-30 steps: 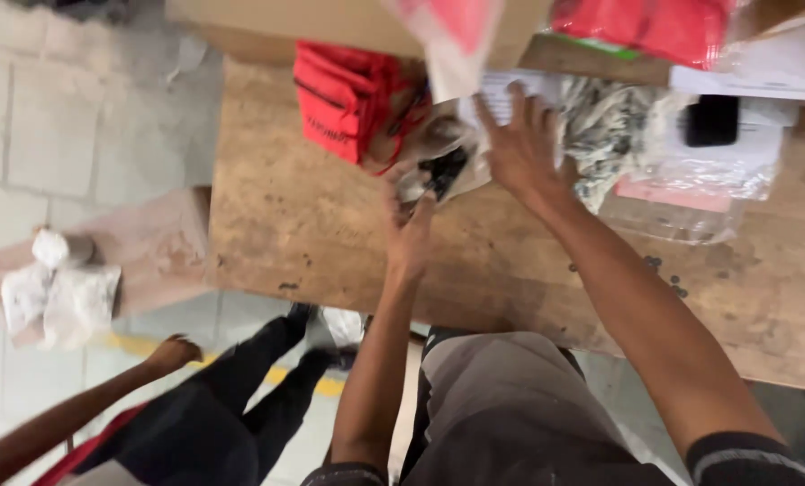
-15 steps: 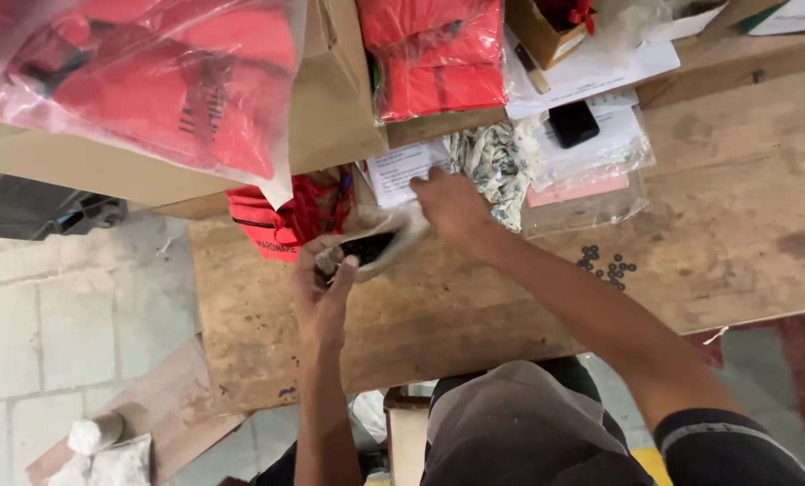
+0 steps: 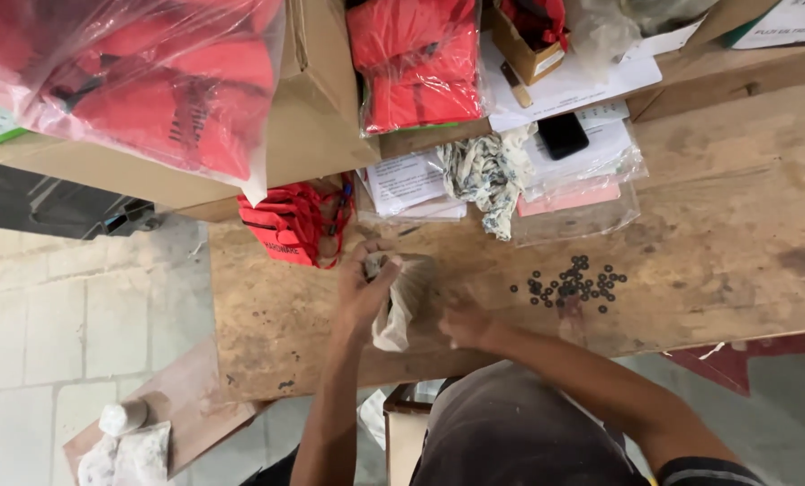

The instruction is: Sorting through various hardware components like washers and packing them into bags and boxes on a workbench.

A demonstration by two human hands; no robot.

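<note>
Plastic bag (image 3: 401,301) sits squeezed in the left hand (image 3: 364,292) near the surface's (image 3: 709,234) front edge; right hand's (image 3: 464,324) grip is blurry, cannot tell.

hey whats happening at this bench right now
A person stands at a worn wooden workbench and handles a small clear plastic bag. The left hand has a grip on the bag's top, while the right hand, blurred, is just beside it. A scatter of small black rings lies on the bench to the right. Bagged red items, papers and a dark phone are piled at the back.
</note>
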